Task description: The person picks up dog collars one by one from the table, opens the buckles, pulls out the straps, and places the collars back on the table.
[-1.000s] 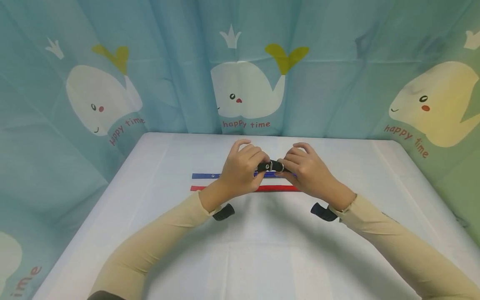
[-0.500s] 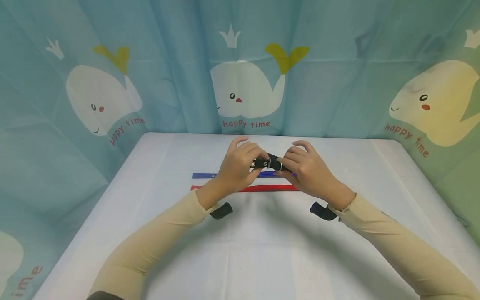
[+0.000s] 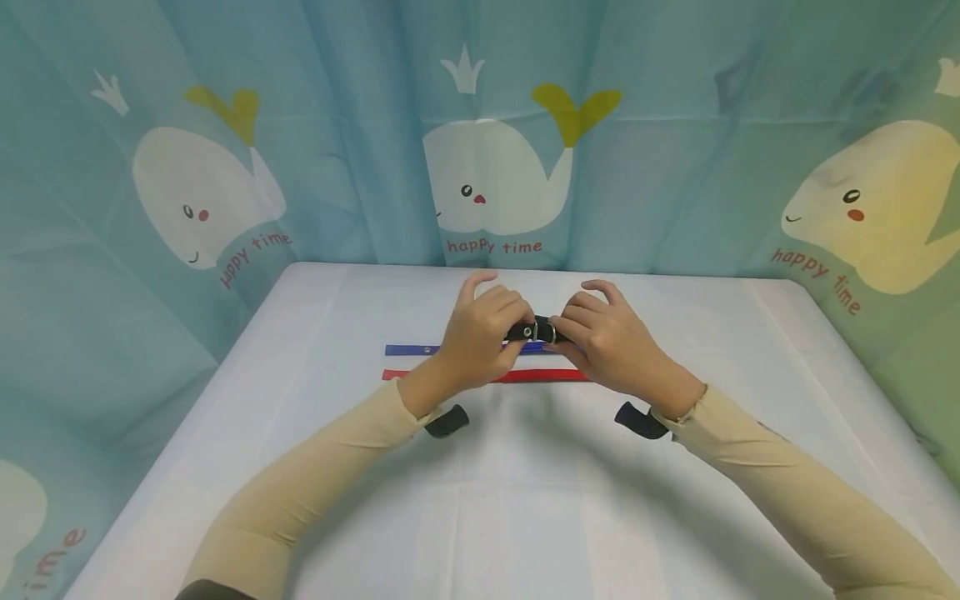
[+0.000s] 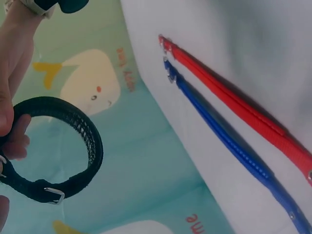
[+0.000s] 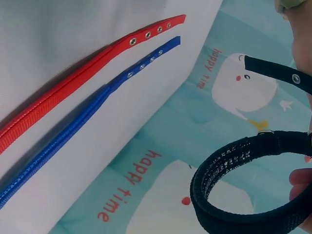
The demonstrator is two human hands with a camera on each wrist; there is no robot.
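A black buckled collar (image 3: 545, 331) is held up over the table, bent into a closed loop (image 4: 80, 183) in the left wrist view. My left hand (image 3: 482, 335) pinches its eyelet end beside the buckle. My right hand (image 3: 611, 340) grips the band by the metal ring, index finger raised. A silver buckle (image 4: 56, 195) shows on the loop's lower side in the left wrist view. The free tip with a metal eyelet (image 5: 296, 78) sticks out past the fingers in the right wrist view. Parts of the band are hidden behind fingers.
A blue collar (image 5: 92, 109) and a red collar (image 5: 63, 87) lie stretched side by side on the white table (image 3: 517, 533), under the hands. A whale-print curtain (image 3: 360, 167) hangs along the table's back and sides.
The left hand shifted slightly up and left with the eyelet end, then came back a little to the right. The right hand has moved slightly left, so the hands are closer together.
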